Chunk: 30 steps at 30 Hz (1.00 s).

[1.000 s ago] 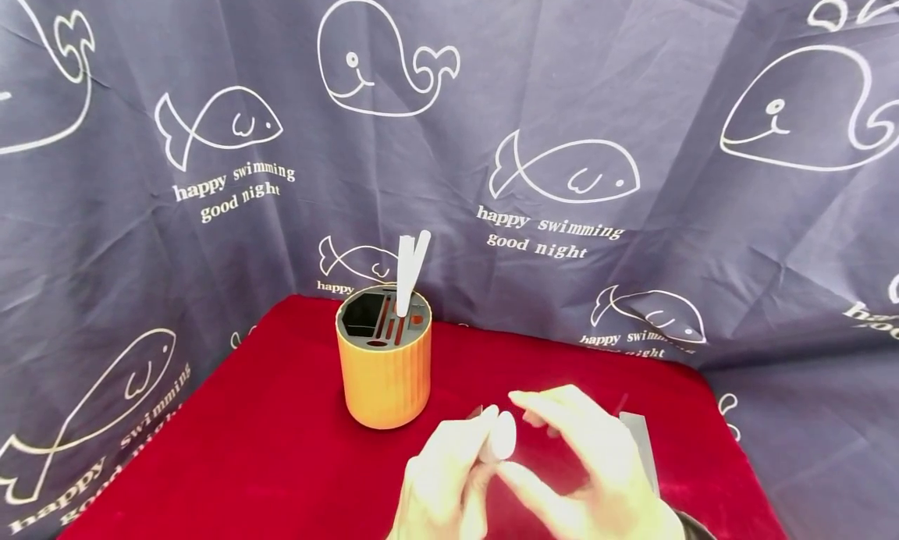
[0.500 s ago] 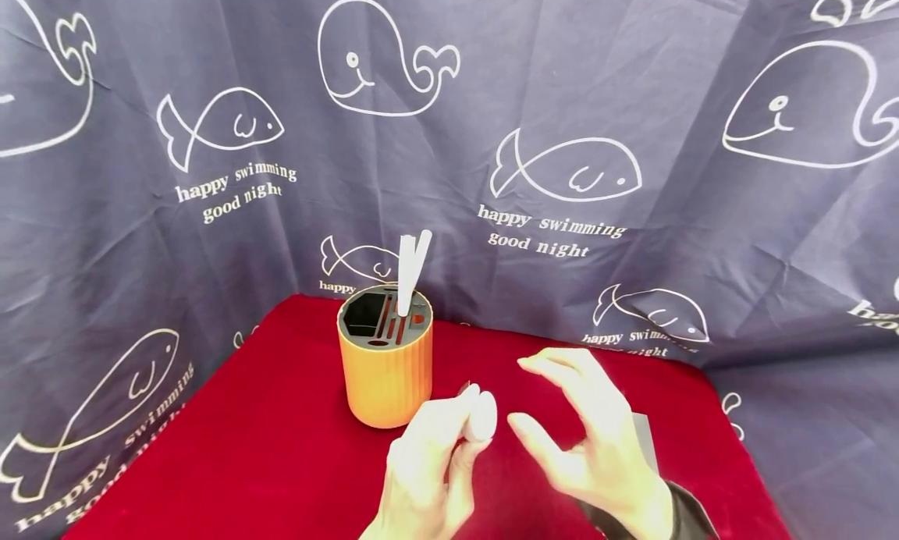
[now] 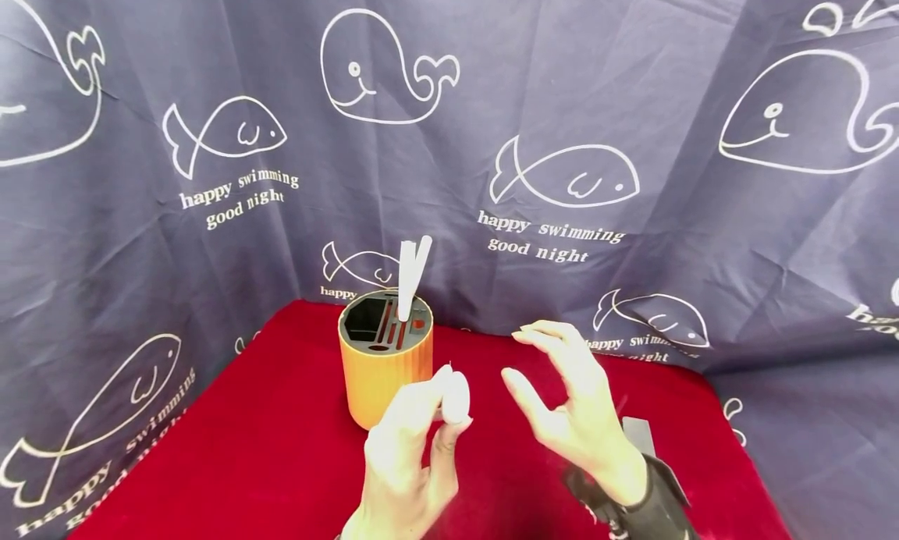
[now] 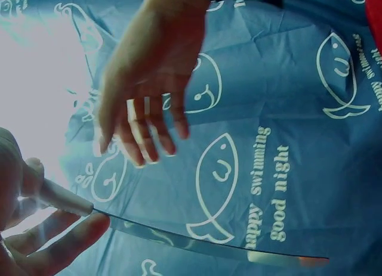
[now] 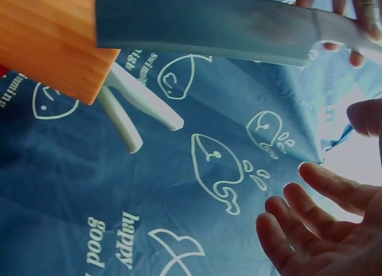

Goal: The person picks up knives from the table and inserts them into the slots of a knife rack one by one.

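My left hand (image 3: 407, 446) grips the white handle of a broad-bladed kitchen knife (image 5: 203, 25). In the head view only the rounded handle end shows, beside the orange knife block (image 3: 382, 399); the blade is hidden there. From the left wrist, the knife's blade (image 4: 179, 240) appears nearly edge-on, pointing away from the fingers. The right wrist view has the blade tip overlapping the block (image 5: 54, 43). Two white knife handles (image 3: 410, 278) stick up from the block's dark slotted top. Apart from the knife, my right hand (image 3: 572, 407) hovers with fingers spread, holding nothing.
Red cloth (image 3: 232, 446) covers the table. A flat grey piece (image 3: 637, 435) lies behind my right wrist, partly covered by it. Blue-grey curtain (image 3: 435, 173) with whale and fish prints hangs close behind and along both sides.
My left hand has carried the knife left and upward, closer to the block. The right hand has drawn away from the knife handle and risen, fingers spread.
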Available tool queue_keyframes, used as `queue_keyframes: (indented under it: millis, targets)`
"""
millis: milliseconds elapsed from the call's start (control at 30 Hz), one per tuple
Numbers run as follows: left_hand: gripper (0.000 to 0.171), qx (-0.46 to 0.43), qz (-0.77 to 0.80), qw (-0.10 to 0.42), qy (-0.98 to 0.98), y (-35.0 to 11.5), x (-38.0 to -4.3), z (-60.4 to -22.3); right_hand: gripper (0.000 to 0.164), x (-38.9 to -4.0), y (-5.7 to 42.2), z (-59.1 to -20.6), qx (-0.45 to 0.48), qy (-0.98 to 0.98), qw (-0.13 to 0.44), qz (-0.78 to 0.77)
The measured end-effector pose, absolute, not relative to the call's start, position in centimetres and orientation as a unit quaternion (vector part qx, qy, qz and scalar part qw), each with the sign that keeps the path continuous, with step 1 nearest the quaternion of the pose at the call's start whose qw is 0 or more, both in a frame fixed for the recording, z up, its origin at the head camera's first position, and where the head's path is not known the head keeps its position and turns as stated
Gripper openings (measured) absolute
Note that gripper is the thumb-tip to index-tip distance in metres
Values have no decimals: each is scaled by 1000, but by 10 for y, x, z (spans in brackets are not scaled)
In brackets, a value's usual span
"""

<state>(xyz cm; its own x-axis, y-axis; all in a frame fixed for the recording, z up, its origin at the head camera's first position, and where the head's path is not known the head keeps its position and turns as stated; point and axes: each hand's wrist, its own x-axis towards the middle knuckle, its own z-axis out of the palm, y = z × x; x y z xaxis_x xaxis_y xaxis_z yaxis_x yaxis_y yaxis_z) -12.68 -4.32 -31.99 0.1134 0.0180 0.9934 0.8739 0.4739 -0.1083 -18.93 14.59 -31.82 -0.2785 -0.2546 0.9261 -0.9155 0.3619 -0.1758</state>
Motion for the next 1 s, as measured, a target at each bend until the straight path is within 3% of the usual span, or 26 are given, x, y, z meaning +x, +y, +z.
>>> queue_keyframes:
  millis: [200, 533, 1000]
  targets:
    - [19, -385, -335, 649, -564, -49, -126, -312, 34, -206, 144, -325, 387, -733, 410, 381]
    - [17, -370, -319, 679, -547, -55, -135, -307, 42, -230, 133, -338, 346, -788, 353, 368]
    - [18, -353, -311, 698, -541, -60, -144, -298, 40, -262, 112, -357, 323, -813, 325, 360]
